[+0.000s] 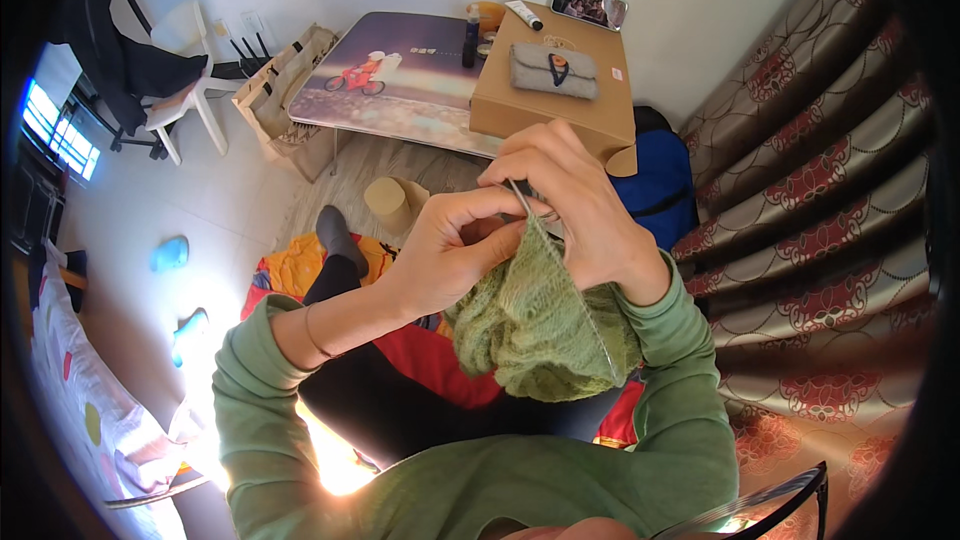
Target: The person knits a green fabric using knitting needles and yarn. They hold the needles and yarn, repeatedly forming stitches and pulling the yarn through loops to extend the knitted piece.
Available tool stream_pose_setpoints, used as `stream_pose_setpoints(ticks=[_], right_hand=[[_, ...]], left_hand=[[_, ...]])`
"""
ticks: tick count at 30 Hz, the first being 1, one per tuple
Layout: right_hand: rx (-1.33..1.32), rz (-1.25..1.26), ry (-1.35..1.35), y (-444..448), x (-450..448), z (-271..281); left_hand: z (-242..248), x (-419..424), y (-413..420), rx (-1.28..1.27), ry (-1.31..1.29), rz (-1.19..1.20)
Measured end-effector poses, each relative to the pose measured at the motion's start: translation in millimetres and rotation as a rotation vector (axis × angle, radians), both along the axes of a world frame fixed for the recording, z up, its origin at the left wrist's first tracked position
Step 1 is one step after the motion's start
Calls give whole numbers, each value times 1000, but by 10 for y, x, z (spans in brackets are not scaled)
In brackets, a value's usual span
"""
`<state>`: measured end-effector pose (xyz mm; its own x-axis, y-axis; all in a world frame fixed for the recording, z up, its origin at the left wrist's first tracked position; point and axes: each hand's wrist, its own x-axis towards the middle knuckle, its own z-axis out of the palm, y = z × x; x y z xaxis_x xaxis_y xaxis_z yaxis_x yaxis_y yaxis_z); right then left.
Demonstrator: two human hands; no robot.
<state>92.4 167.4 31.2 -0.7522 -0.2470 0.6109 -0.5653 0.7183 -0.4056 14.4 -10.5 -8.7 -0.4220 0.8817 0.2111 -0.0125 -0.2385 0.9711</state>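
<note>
A piece of green knitting (532, 322) hangs bunched between my hands, above my lap. Stitches line its right edge, and the tip of a grey knitting needle (519, 196) sticks out at its top corner. My left hand (465, 244) pinches that top corner between thumb and fingers, close to the needle. On the other side, my right hand (577, 199) curls around the upper edge of the work with bent fingers near the needle tip. Its palm side and whatever lies in it are partly hidden.
Ahead stands a low folding table (405, 82) carrying a cardboard box (555, 116), with a grey felt pouch (551, 71) and a phone (589, 6) on it. A paper bag (285, 97) stands left, patterned curtains (810, 195) hang right. Slippers (170, 253) lie on the floor.
</note>
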Motion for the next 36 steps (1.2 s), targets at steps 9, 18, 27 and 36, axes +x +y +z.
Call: stream_pose_setpoints(ticks=[9,18,27,36], right_hand=[[7,-313,409,6,318,19],[67,-359,415,-1,292,8],[-31,-319,449,62,316,-24],[-84,-251,361,77,292,-52]], left_hand=[[30,-49,-6,157,-166,74],[10,-53,-23,174,-197,71],[5,-68,-10,189,-219,61],[51,-84,-37,159,-283,51]])
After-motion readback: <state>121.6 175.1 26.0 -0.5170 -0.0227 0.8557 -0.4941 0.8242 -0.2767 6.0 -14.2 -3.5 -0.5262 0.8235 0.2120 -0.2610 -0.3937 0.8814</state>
